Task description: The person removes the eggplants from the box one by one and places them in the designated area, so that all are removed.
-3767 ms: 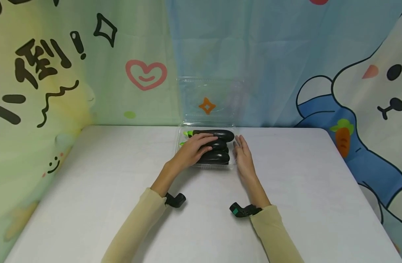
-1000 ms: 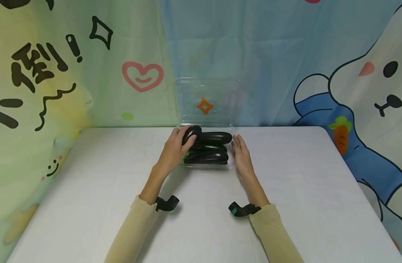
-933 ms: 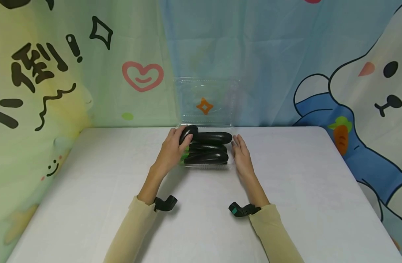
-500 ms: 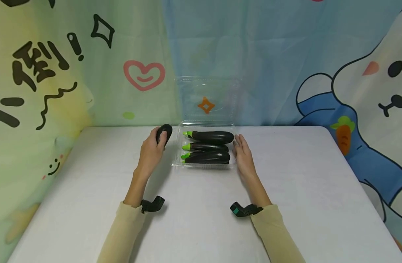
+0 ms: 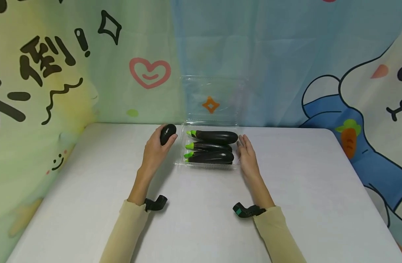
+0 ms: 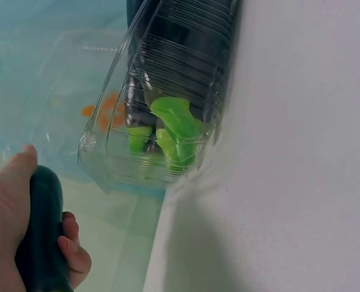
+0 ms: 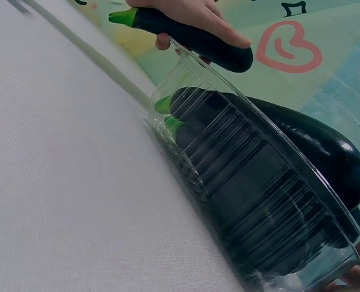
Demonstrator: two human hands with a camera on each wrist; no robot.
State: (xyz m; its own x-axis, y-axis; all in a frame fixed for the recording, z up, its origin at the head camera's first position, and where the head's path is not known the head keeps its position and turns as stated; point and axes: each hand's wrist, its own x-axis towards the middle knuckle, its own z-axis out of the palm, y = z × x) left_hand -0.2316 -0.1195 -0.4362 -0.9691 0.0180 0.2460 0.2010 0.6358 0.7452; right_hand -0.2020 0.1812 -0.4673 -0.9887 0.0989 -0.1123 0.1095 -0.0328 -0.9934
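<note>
The small dark eggplant [image 5: 167,134] is in the left hand [image 5: 156,151], lifted above the white table [image 5: 89,204], just to the left of the clear plastic box [image 5: 180,160] and outside it; the fingers of this hand are curled around the eggplant and the thumb lies along its side, as the left wrist view shows [image 6: 42,237]; in the right wrist view the same eggplant [image 7: 192,39] is seen with its green stem end pointing away from the box. The right hand [image 5: 247,157] rests on the table at the right side of the box; its fingers are straight and close together, and they touch or almost touch the box wall; which one, the pictures do not show clearly. Inside the box lie three long eggplants [image 5: 215,137] side by side, their green stems [image 5: 189,146] turned to the left; the lid [image 5: 214,98] of the box stands open behind, leaning on the backdrop. A black camera mount [image 5: 156,203] sits at the left wrist and another one [image 5: 247,211] at the right wrist; both sleeves are pale yellow. Behind the table hangs a cartoon curtain [image 5: 89,62] with a pink heart and a white rabbit.
</note>
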